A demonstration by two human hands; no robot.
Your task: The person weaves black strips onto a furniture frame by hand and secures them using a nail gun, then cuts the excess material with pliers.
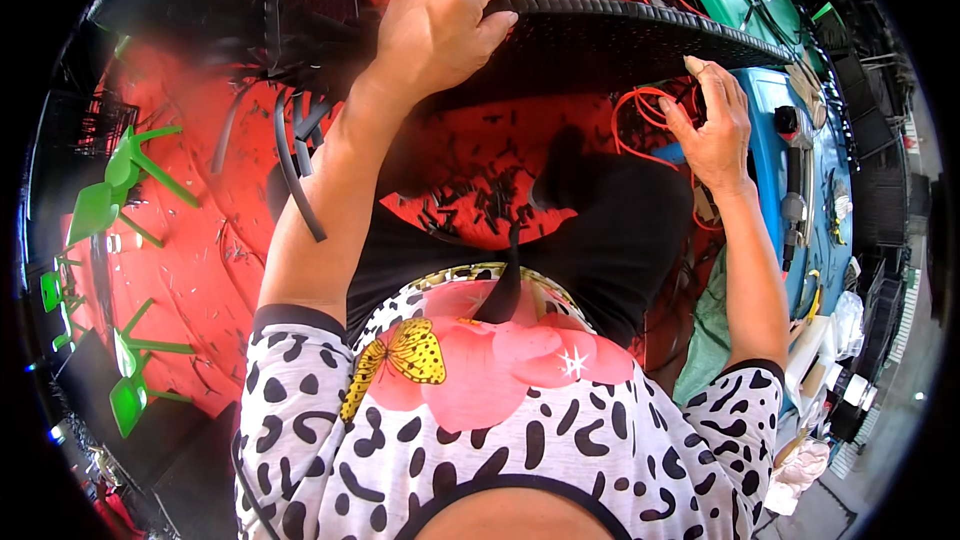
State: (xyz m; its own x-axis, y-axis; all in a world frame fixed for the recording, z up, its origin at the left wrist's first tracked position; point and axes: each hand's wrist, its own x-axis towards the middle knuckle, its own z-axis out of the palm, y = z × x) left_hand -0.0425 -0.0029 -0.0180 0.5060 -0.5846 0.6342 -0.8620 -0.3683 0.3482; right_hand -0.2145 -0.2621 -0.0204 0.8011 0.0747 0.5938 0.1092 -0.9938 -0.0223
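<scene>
A black woven wicker piece stretches across the top middle, its braided rim curving down to the right. My left hand is closed on the left end of that rim, thumb and fingertips at the edge. Close to the piece's right part is my right hand, thumb and forefinger apart, nothing visible between them. Its forefinger tip is at the rim; whether it touches, I cannot tell. Loose black flat strips hang beside my left forearm. Another dark woven part, partly blurred, stands at the upper left.
Black strip offcuts litter the red floor covering. Green plastic pieces with legs lie along the left. Red cord loops beside my right hand. A blue surface with tools runs down the right; green sheeting lies below.
</scene>
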